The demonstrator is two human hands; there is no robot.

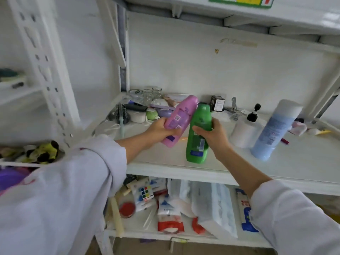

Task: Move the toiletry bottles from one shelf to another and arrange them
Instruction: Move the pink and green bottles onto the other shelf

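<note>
My left hand (pixel 161 130) grips a pink bottle (pixel 181 118), tilted with its top leaning right, above the white middle shelf (pixel 239 162). In my right hand (pixel 211 134) is a green bottle (pixel 198 133), nearly upright, its base close to or on the shelf's front part. The two bottle tops almost touch. Further right on the same shelf stand a white pump bottle with a black pump (pixel 247 130) and a tall light-blue bottle (pixel 274 129) with a white cap.
Glass jars (pixel 149 94), a hairbrush (pixel 121 113), a small black box (pixel 218 103) and small clutter fill the shelf's back left. The lower shelf holds packets and boxes (pixel 184 205). A white perforated upright (pixel 46 70) stands at left.
</note>
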